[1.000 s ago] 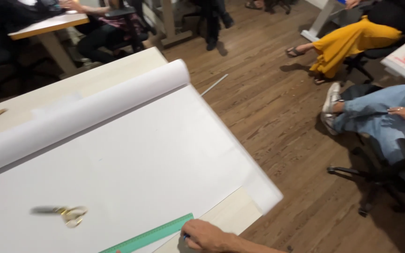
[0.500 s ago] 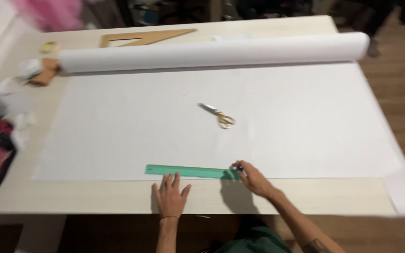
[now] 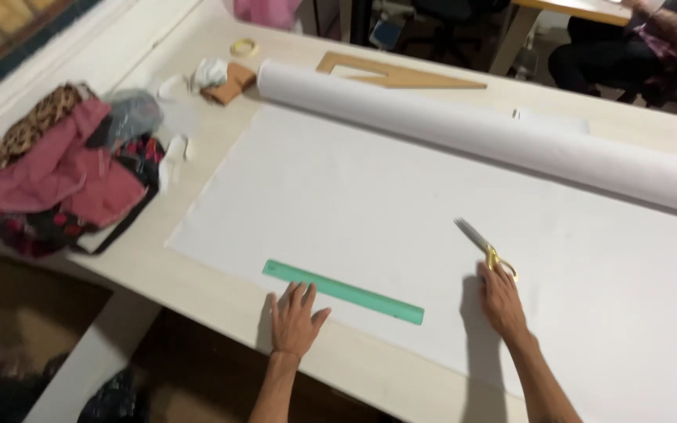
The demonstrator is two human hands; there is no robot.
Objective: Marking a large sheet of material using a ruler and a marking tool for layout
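A large white sheet (image 3: 401,196) lies unrolled over the pale wooden table (image 3: 197,270), with the rest of it on a roll (image 3: 479,133) at the far side. A green ruler (image 3: 342,291) rests on the sheet near the table's front edge. My left hand (image 3: 295,317) lies flat and open just below the ruler's left half, fingertips touching it. My right hand (image 3: 501,301) reaches to the gold handles of a pair of scissors (image 3: 486,249), fingertips on them; the blades point up and left.
A heap of pink and patterned cloth on a dark bag (image 3: 56,172) sits at the left end. Beyond the roll lie a wooden set square (image 3: 393,74), a tape ring (image 3: 244,47) and white scraps (image 3: 211,72). A seated person (image 3: 628,55) is at the far right.
My right hand has left the ruler's right end and moved up to the scissors' handles. My left hand stays by the ruler. The view has swung left.
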